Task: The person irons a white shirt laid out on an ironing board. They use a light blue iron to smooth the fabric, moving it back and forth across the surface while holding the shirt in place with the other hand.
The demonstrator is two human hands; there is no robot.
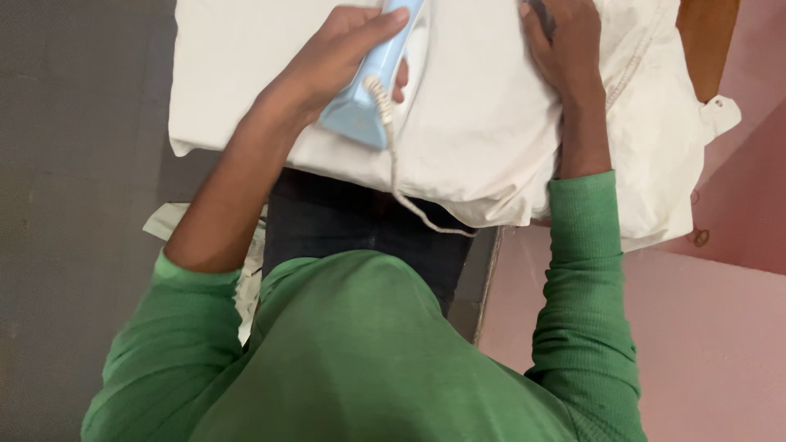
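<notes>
— Two hands on the white cloth (pixel 483 123)? Left first.
— Left hand (pixel 344 57): fingers wrapped round a pale blue iron (pixel 368 98), resting on the cloth; cord (pixel 401 176) trailing off the near edge.
— Right hand (pixel 561 41)?
— Flat, fingers spread, pressing the cloth.

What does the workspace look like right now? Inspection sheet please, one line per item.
Surface: padded board under a white cover, mostly hidden by cloth.
Job's things: white garment spread flat; light blue iron resting on it.
Clutter: pale cloth hanging below the board's near edge.
Hands: left hand gripping the iron's handle; right hand pressing flat on the garment.
Cables: braided white cord trailing from the iron's rear over the edge.
Surroundings: grey floor left, pink surface right.
</notes>
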